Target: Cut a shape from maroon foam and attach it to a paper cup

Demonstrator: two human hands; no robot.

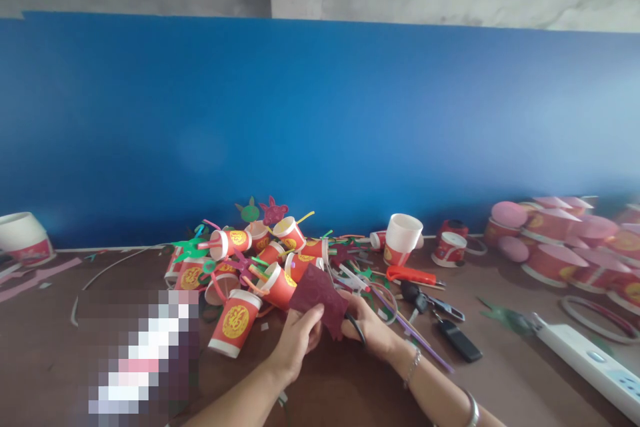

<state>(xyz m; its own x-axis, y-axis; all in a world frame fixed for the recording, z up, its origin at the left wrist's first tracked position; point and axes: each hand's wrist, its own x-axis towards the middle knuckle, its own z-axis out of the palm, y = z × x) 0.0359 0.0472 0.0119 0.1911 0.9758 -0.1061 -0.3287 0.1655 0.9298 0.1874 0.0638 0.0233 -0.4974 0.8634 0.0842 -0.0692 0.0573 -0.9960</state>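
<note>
A dark maroon sheet of paper point(316, 295), with faint outlines on it, is pinched between the thumb and fingers of my left hand point(303, 333). My right hand point(367, 328) is closed around scissors point(357, 331) at the paper's right edge. Only a black handle loop of them shows; the blades are hidden behind the paper. Just beyond my hands lies a pile of red and white paper cups point(236, 321) with yellow emblems. Green paper cutouts point(191, 249) and colored strips are mixed in with the cups.
A white cup stack point(403, 240) stands behind my right hand. Near it lie an orange-red cutter point(411, 275), keys with a black fob point(457, 340) and a purple stick point(430, 347). Pink-topped cups point(555, 263) and a white power strip point(590, 360) are at right. A blue wall panel point(320, 120) borders the table.
</note>
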